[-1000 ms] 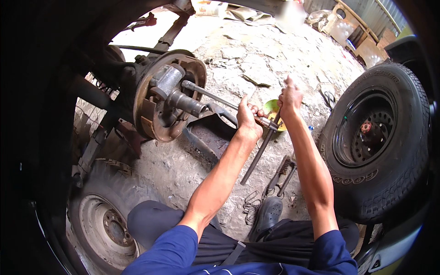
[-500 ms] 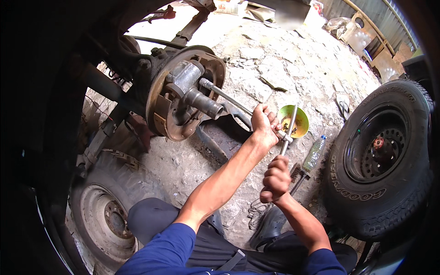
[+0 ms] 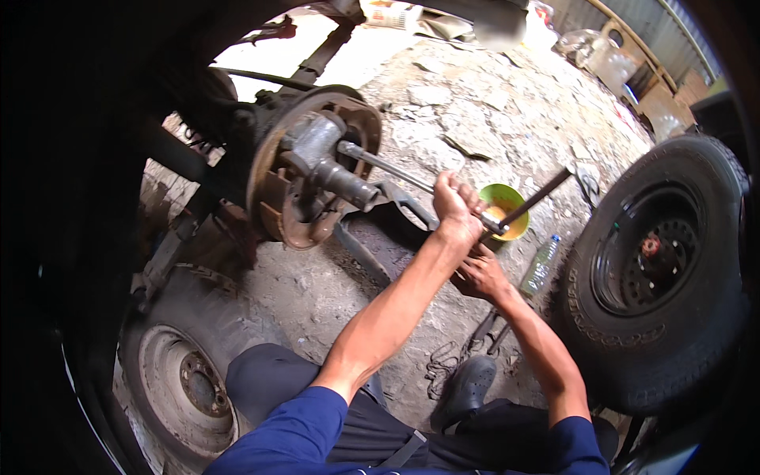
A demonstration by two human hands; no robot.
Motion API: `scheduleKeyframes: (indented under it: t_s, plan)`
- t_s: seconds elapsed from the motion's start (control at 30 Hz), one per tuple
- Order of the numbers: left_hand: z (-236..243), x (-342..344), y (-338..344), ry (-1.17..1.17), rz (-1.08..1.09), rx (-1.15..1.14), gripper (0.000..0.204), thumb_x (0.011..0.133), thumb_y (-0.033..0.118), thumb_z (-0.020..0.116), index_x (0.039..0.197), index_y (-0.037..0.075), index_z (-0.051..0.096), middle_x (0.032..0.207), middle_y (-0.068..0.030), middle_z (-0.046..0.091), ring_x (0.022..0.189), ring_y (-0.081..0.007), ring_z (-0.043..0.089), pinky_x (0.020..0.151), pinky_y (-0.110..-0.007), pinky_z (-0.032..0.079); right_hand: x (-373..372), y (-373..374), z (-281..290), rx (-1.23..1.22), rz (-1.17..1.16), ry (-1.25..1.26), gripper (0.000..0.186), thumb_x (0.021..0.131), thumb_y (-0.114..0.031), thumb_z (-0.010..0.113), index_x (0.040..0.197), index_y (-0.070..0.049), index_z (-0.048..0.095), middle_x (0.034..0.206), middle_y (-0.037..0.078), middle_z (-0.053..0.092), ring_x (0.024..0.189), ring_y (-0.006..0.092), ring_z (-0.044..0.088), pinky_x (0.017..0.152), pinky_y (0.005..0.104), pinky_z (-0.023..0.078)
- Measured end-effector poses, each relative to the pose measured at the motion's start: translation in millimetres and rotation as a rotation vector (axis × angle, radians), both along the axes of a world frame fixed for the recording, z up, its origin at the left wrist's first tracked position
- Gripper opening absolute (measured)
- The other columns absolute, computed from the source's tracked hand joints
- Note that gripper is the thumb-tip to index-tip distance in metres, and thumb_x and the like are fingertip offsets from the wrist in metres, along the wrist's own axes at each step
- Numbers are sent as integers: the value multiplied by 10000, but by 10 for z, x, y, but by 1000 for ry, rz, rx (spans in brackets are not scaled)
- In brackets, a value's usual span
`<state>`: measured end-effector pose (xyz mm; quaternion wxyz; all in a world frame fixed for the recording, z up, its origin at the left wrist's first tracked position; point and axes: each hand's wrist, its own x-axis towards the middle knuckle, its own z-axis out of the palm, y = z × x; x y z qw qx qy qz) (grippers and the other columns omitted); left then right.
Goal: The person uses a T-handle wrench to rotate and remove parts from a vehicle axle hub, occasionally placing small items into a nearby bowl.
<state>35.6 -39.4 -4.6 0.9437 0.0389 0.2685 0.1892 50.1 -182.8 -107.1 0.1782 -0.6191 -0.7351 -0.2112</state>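
A socket extension bar [image 3: 386, 166] runs from beside the spindle [image 3: 345, 182] on the rusty brake backing plate [image 3: 271, 207] to a cross handle [image 3: 539, 195]. My left hand [image 3: 457, 204] is closed around the bar near its outer end. Just below it, my right hand [image 3: 479, 275] grips the lower part of the cross handle, its fingers partly hidden by the left hand and forearm. Behind the tool sits a green bowl [image 3: 511, 195] with orange contents.
A tyre [image 3: 609, 360] stands at the right, another wheel [image 3: 166, 396] lies lower left. A bottle [image 3: 541, 261], metal bracket [image 3: 364, 245], cord [image 3: 439, 368] and tools [image 3: 483, 332] rest on the rough ground [image 3: 301, 301]. Sheets and a corrugated fence [image 3: 681, 39] are behind.
My right hand has come down from the handle's upper end, then shifted leftward beneath my left hand. The cross handle has swung to a diagonal, top tilted right. My left hand stays on the bar.
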Motion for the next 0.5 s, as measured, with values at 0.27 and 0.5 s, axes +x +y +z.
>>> scheduleKeyframes:
  t_s: [0.27,0.5]
  plan:
    - [-3,-32,-14,-83,41,61,356,864,296,421,568,201,248,457,52,174,390,-106,122,403,-287,166,-644,308,8,771,-520,1667,400,952,-327,473,943,40,633,887,98,673,878,191,618,834,360,482]
    - [-48,-57,-8,-133,9,98,430,883,324,415,518,209,219,431,58,157,373,-113,95,386,-291,147,-258,326,-36,1168,-43,2837,296,920,-233,542,667,-80,540,658,70,597,760,202,628,838,377,526]
